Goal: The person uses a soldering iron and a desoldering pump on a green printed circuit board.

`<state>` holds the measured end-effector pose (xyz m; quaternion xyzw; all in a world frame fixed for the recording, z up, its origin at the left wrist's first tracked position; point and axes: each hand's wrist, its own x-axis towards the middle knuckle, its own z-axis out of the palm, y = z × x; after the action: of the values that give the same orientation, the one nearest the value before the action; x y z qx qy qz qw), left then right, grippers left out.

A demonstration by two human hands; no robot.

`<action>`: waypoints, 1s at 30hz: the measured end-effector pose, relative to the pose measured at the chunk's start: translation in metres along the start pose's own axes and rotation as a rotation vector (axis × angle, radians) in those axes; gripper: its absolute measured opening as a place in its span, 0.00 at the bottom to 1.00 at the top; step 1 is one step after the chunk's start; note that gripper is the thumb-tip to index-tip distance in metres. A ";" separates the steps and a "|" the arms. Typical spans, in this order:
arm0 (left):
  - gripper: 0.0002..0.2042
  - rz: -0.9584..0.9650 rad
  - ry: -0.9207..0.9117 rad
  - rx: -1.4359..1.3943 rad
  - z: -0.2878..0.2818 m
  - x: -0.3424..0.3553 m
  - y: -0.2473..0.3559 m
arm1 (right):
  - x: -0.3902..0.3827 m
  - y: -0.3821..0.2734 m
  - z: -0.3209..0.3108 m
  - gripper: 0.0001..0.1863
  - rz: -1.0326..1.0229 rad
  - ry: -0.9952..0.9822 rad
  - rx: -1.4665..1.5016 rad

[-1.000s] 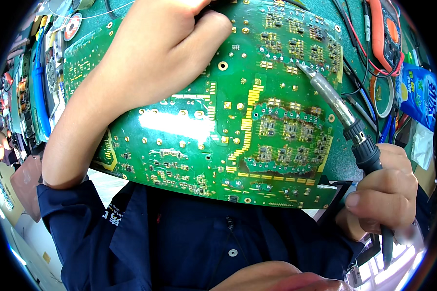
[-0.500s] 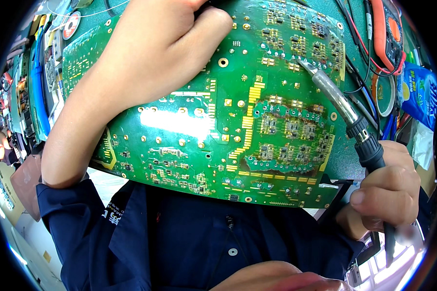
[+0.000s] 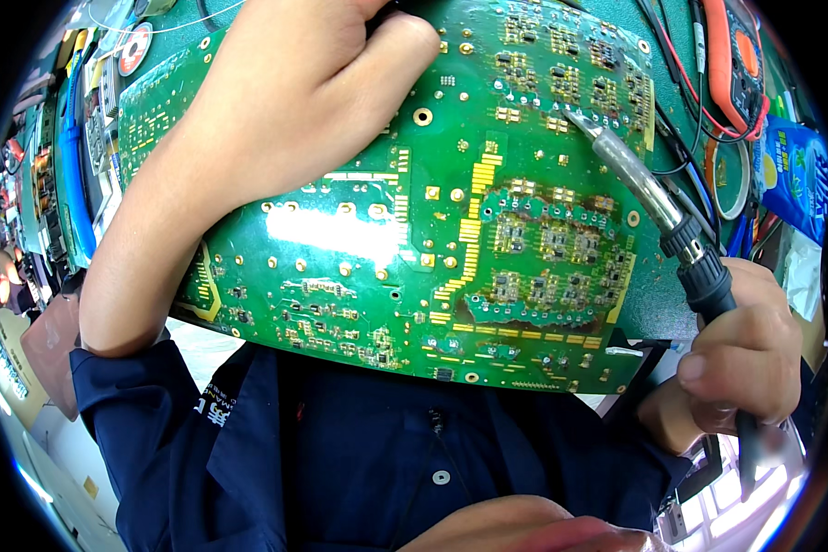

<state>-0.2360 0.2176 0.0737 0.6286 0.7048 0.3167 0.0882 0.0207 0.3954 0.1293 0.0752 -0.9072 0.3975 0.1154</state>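
Note:
A large green circuit board lies tilted in front of me, covered with rows of small components and gold pads. My right hand is wrapped round the black handle of a soldering iron. The iron's metal tip meets the board, or hovers just above it, at a row of solder points in the upper right. Across the board's upper left reaches my left hand, its fingers curled closed. Those fingertips are cut off by the top edge, so what they hold cannot be made out.
A red-and-black multimeter with leads lies at upper right, above a blue packet. A solder spool sits at upper left. Along the left stand a blue cable and stacked boards. A green mat lies under the board.
My right hand and the iron's handle have shifted slightly right. The tip stays at almost the same spot on the board. My left hand has not visibly moved.

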 end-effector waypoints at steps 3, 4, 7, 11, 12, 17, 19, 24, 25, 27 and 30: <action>0.13 -0.003 -0.016 0.016 0.000 0.000 -0.005 | -0.002 0.000 -0.001 0.15 0.015 -0.009 0.017; 0.13 -0.004 -0.017 0.018 0.000 0.000 -0.004 | -0.001 -0.002 -0.002 0.15 0.034 -0.011 0.021; 0.13 -0.002 -0.010 0.013 0.000 0.000 -0.002 | 0.000 -0.003 -0.003 0.15 0.055 -0.018 0.011; 0.13 0.019 0.028 -0.006 0.000 0.001 0.009 | 0.001 -0.004 -0.005 0.16 0.074 -0.032 0.009; 0.13 -0.002 0.004 0.011 0.000 0.000 0.001 | 0.001 -0.004 -0.005 0.16 0.072 -0.029 0.011; 0.13 -0.016 -0.020 0.023 0.000 0.000 -0.004 | 0.002 -0.001 -0.006 0.15 0.038 -0.034 0.022; 0.13 -0.013 -0.004 0.016 0.000 0.000 -0.001 | 0.002 -0.001 -0.007 0.15 0.045 -0.047 0.051; 0.13 -0.005 0.015 -0.017 0.002 0.000 -0.001 | 0.002 0.002 -0.002 0.13 0.006 -0.011 0.055; 0.13 -0.018 0.001 -0.011 0.000 -0.001 -0.003 | 0.001 0.003 -0.003 0.12 -0.010 -0.020 0.064; 0.14 -0.029 -0.018 -0.005 -0.001 -0.001 -0.004 | 0.001 0.000 0.000 0.10 -0.022 -0.026 0.052; 0.13 -0.024 0.013 -0.051 0.002 -0.002 -0.006 | 0.005 -0.006 0.003 0.07 -0.036 -0.062 0.053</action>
<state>-0.2398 0.2161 0.0682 0.6154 0.7046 0.3377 0.1034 0.0172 0.3887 0.1330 0.1067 -0.8981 0.4165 0.0925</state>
